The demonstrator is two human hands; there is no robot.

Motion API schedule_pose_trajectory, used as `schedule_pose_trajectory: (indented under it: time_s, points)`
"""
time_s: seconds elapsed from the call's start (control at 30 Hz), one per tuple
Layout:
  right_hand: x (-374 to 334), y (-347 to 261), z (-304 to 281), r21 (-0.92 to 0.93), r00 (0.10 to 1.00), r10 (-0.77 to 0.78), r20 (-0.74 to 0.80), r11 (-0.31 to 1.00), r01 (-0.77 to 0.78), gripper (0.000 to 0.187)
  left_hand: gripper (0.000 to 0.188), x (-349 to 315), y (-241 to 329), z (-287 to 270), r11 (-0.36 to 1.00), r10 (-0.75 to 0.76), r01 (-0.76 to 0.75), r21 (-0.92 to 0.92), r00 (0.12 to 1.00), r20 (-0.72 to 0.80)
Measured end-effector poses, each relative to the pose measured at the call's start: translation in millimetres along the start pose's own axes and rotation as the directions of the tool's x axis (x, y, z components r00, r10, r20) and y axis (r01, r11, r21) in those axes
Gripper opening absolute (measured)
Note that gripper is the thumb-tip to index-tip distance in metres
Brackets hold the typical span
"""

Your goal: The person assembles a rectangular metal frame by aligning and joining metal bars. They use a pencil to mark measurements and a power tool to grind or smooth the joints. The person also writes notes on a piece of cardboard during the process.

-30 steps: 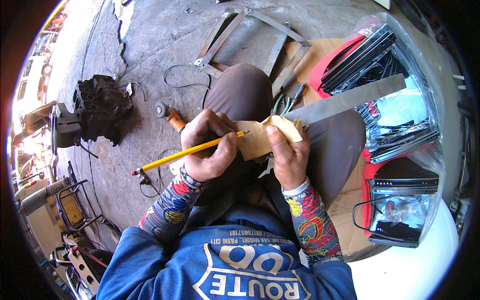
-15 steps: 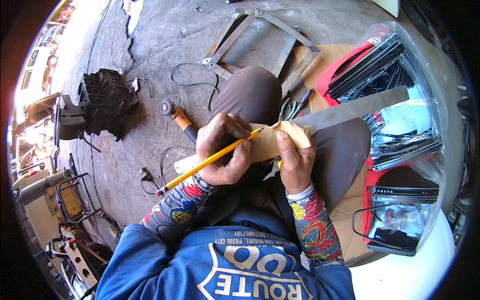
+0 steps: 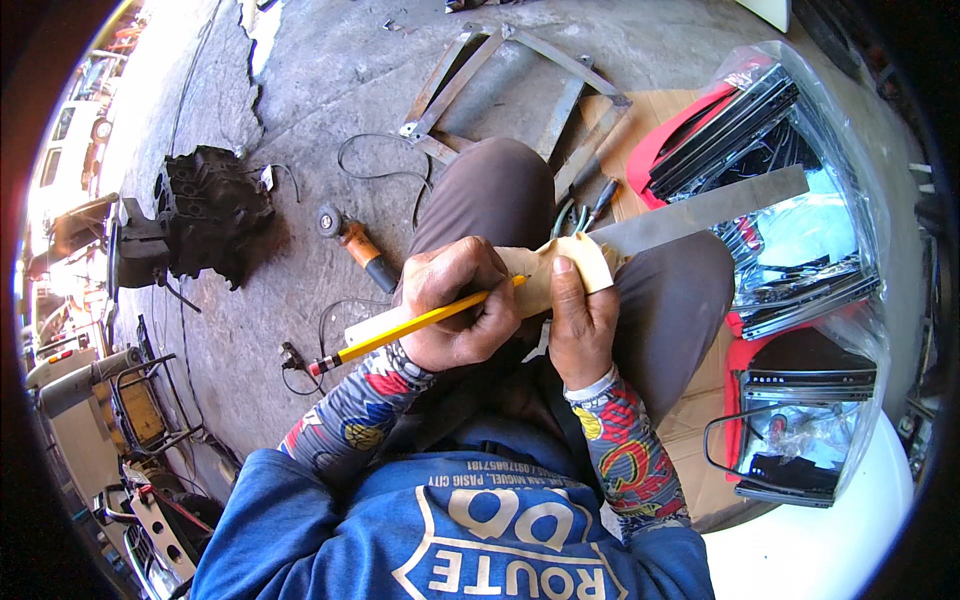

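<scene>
My left hand [image 3: 455,310] grips a yellow pencil [image 3: 400,332] whose tip rests on a tan piece of cardboard [image 3: 560,268]. My right hand [image 3: 582,322] presses its thumb on that cardboard, holding it against a long flat metal strip [image 3: 705,212] that lies across my lap and knees. The pencil's red eraser end sticks out to the lower left. Both forearms wear patterned sleeves.
An orange angle grinder [image 3: 352,240] with its cable lies on the concrete to my left, near a dark engine block [image 3: 205,210]. A welded metal frame [image 3: 500,75] lies ahead. Plastic-wrapped red and black packs [image 3: 790,200] are stacked on my right, on cardboard sheets.
The view has shifted slightly. My left hand and the pencil have moved a little along the cardboard; the right hand keeps pressing it on the metal strip.
</scene>
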State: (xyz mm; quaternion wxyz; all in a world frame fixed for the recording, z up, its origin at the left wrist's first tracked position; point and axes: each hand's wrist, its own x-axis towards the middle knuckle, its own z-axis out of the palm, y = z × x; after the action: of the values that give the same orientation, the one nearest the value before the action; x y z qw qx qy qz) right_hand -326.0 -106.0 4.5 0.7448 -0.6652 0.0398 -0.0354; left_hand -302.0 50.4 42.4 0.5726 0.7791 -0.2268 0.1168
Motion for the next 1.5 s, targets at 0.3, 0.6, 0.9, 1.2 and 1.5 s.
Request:
schedule_pose_trajectory:
  time_s: [0.3,0.6,0.9,1.2,1.5]
  points:
    - [-0.6,3.4,-0.6,0.026,1.0,0.006,0.003,1.0,-0.006,0.027,0.018,-1.6,-5.8,4.8,0.999,-0.012,0.012,0.033,1.0,0.0]
    - [-0.4,5.7,-0.6,0.075,1.0,0.026,0.018,0.997,-0.027,0.024,0.019,-1.1,-7.2,4.4,1.0,0.019,-0.02,0.023,0.998,0.064]
    - [-1.1,1.9,-2.3,0.051,0.997,0.024,0.068,0.998,-0.027,0.034,0.016,0.2,-5.9,6.5,0.999,0.003,-0.005,0.041,1.0,0.031]
    - [-1.1,0.2,-1.5,0.072,0.999,0.025,0.032,0.997,-0.027,0.026,0.017,7.0,1.7,4.0,0.999,0.046,-0.046,0.009,0.998,-0.04]
    - [0.5,-1.7,-0.9,0.045,1.0,0.0,0.023,0.999,-0.001,0.028,0.017,5.7,-7.3,5.8,0.997,0.041,-0.044,0.066,0.998,0.044]
